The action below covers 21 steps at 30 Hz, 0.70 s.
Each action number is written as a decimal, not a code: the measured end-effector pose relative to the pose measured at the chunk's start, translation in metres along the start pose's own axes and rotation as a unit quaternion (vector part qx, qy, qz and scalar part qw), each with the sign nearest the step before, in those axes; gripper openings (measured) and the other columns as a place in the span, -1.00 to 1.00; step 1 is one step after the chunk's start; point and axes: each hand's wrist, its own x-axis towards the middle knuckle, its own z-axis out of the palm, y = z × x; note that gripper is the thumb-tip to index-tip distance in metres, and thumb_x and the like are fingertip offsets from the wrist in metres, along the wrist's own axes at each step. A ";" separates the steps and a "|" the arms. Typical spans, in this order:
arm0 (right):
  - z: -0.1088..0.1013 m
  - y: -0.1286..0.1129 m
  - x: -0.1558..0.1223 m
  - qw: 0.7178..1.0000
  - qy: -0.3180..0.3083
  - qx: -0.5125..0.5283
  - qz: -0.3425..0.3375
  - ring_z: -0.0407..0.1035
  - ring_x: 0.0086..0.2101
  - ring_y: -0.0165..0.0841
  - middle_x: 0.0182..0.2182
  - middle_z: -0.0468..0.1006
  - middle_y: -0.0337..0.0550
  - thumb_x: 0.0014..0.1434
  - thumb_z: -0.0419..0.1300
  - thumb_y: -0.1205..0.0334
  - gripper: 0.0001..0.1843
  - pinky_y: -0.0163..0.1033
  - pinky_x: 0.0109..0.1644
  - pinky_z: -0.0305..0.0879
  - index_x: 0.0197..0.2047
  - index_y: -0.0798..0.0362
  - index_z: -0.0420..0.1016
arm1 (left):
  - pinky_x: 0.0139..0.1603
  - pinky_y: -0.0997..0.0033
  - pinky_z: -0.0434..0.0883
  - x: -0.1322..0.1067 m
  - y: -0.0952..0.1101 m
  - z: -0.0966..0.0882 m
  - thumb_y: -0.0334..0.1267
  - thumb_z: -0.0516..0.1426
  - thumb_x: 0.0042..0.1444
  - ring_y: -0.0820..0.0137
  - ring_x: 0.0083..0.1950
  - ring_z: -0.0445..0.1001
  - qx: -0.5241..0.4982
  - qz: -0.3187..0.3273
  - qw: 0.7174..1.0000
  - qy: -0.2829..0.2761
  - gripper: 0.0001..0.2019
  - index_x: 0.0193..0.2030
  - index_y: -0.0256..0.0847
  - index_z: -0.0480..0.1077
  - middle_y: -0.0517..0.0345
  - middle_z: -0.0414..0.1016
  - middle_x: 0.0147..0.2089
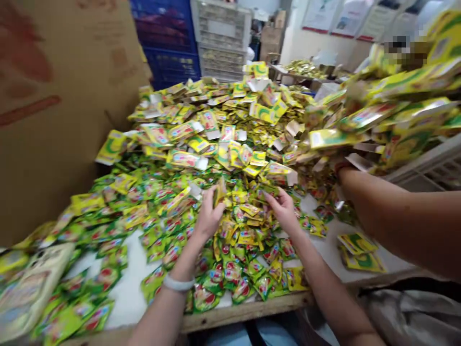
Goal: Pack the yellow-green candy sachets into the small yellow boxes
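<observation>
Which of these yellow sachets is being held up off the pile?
The sachet pinched edge-on in the left hand; the others around it lie flat in the heap.

On my left I see a tall brown cardboard sheet [65,96] with red print, standing at the table's side. Behind it are stacked blue crates [165,43] and, just beside them, pale slatted crates [221,41]. Posters [351,17] hang on the far wall. At my right, another person's forearm [406,216] reaches in below a white plastic crate [432,168]. The table's wooden front edge [245,312] is bare.
</observation>
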 end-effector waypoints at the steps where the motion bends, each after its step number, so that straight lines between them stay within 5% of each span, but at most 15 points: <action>1: 0.003 -0.006 -0.001 1.000 -0.013 -0.008 -0.006 0.28 -0.68 -0.49 -0.51 0.50 -0.36 -0.01 0.43 -0.05 -0.61 -0.34 -0.69 0.25 -0.29 -0.01 0.41 | 0.10 0.08 0.46 -0.001 0.002 0.000 -0.22 0.04 0.00 0.14 0.00 0.49 -0.075 -0.030 0.996 -0.046 -0.65 -0.06 -0.20 0.42 -0.01 0.52 -0.05; 4: 0.015 -0.021 -0.003 0.996 -0.060 -0.033 -0.048 0.29 -0.67 -0.49 -0.46 0.50 -0.32 0.06 0.40 0.00 -0.69 -0.33 -0.68 0.25 -0.29 -0.01 0.44 | -0.26 0.26 0.52 -0.008 0.005 0.002 -0.18 0.04 -0.01 0.28 -0.32 0.50 -0.259 -0.131 0.937 -0.195 -0.79 -0.36 -0.20 0.45 0.06 0.54 -0.34; 7: 0.024 -0.025 -0.003 0.991 -0.079 -0.055 -0.094 0.24 -0.68 -0.52 -0.48 0.42 -0.33 0.16 0.34 0.05 -0.78 -0.36 -0.68 0.20 -0.28 -0.02 0.44 | -0.48 0.38 0.45 -0.016 0.009 0.006 -0.15 0.18 -0.06 0.36 -0.48 0.44 -0.311 -0.175 0.898 -0.257 -0.84 -0.40 -0.18 0.47 0.13 0.50 -0.47; 10: 0.023 -0.022 -0.003 0.973 -0.111 -0.140 -0.145 0.27 -0.60 -0.51 -0.36 0.42 -0.25 0.24 0.26 0.11 -0.86 -0.35 -0.62 0.22 -0.24 -0.02 0.47 | -0.52 0.40 0.45 -0.019 0.017 0.007 -0.12 0.32 -0.13 0.39 -0.52 0.43 -0.340 -0.153 0.877 -0.303 -0.80 -0.42 -0.17 0.48 0.17 0.50 -0.50; 14: 0.009 -0.030 -0.008 0.897 -0.204 -0.332 -0.208 0.42 -0.30 -0.33 -0.24 0.44 -0.12 0.31 0.17 0.21 -0.89 -0.26 -0.30 0.39 -0.18 0.01 0.52 | -0.47 0.39 0.45 -0.019 0.020 0.007 -0.17 0.33 -0.11 0.41 -0.51 0.39 -0.340 -0.143 0.864 -0.341 -0.81 -0.41 -0.17 0.45 0.20 0.47 -0.49; 17: 0.000 -0.042 -0.012 0.844 -0.274 -0.419 -0.191 0.44 -0.22 -0.29 -0.21 0.47 -0.09 0.35 0.10 0.25 -0.84 -0.21 -0.14 0.40 -0.12 0.00 0.52 | -0.46 0.40 0.42 -0.019 0.015 0.008 -0.22 0.29 -0.08 0.42 -0.50 0.37 -0.314 -0.142 0.848 -0.402 -0.86 -0.44 -0.16 0.42 0.23 0.43 -0.50; 21: -0.012 -0.053 -0.013 0.815 -0.327 -0.444 -0.178 0.44 -0.19 -0.27 -0.19 0.49 -0.09 0.36 0.09 0.26 -0.81 -0.21 -0.10 0.39 -0.08 -0.03 0.53 | -0.46 0.40 0.39 -0.021 0.011 0.010 -0.22 0.28 -0.07 0.42 -0.49 0.38 -0.287 -0.137 0.830 -0.458 -0.84 -0.37 -0.16 0.42 0.22 0.44 -0.47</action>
